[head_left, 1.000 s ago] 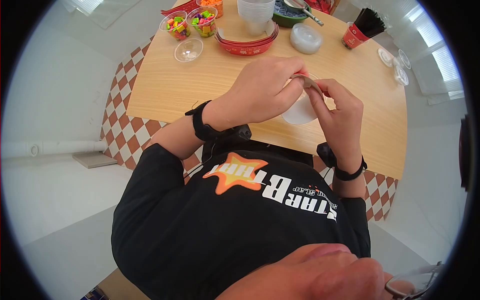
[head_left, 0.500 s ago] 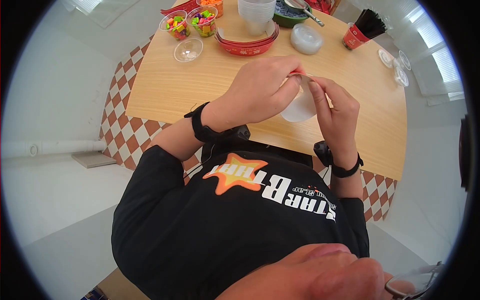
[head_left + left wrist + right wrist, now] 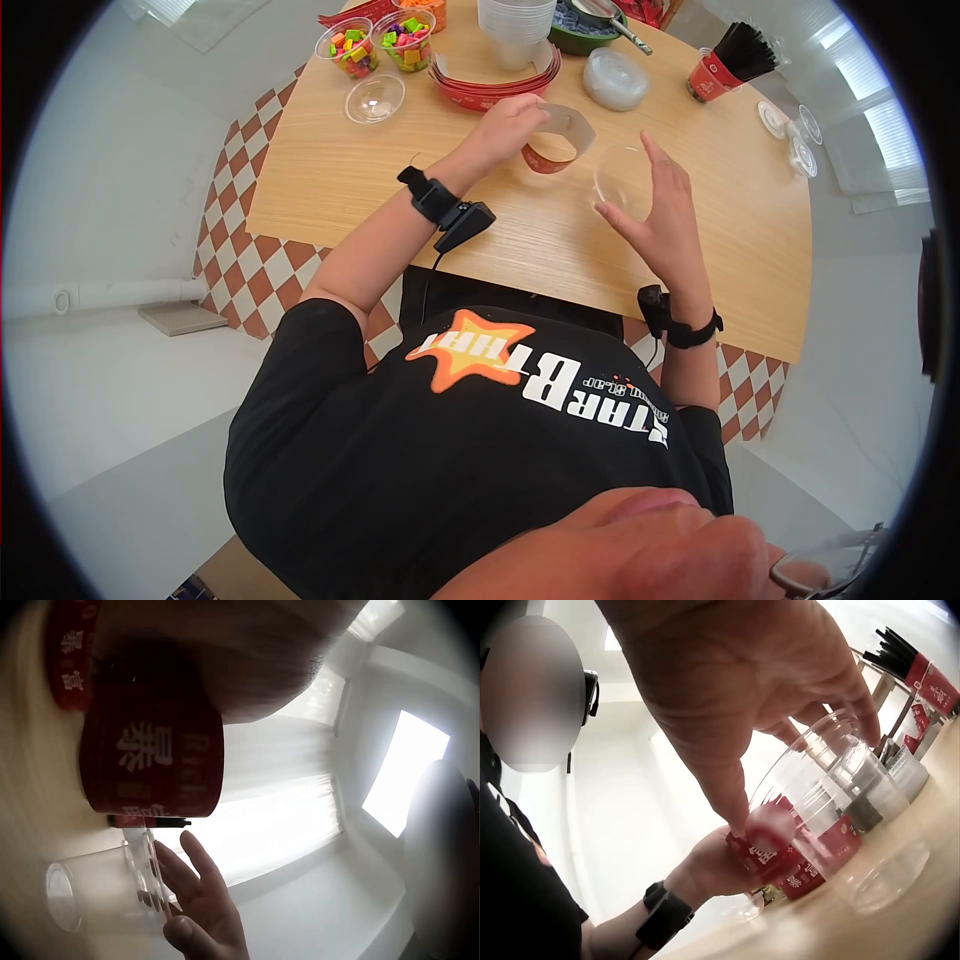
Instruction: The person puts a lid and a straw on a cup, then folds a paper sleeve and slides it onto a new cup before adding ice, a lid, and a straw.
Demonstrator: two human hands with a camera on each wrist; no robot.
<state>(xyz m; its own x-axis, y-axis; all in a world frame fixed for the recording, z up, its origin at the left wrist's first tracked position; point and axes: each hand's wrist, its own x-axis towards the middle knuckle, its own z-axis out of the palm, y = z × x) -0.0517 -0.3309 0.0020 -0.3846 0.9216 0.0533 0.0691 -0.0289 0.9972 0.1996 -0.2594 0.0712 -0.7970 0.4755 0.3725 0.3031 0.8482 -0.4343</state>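
Observation:
My left hand (image 3: 505,130) grips the edge of a red paper cup sleeve (image 3: 550,164), a curved band with a pale inside and white lettering. In the left wrist view this sleeve (image 3: 154,761) hangs close below the hand. Farther right, a clear plastic cup (image 3: 605,188) stands upright on the table. My right hand (image 3: 665,215) is spread at the cup's rim, thumb on the near side and fingers on the far side. From the right wrist, the transparent cup (image 3: 885,874) shows nothing inside it, with the sleeve visible behind.
Stacked red sleeves (image 3: 495,95) lie behind my left hand, near a stack of clear cups (image 3: 515,25). Two cups of colourful pieces (image 3: 404,42) and a clear lid (image 3: 375,99) are at the left. Stacked lids (image 3: 615,80) and black straws (image 3: 745,50) stand at the back right.
Both hands pinched the sleeve together before. Now the right hand has let go and spread at the clear cup, while the left hand has moved left and away with the sleeve.

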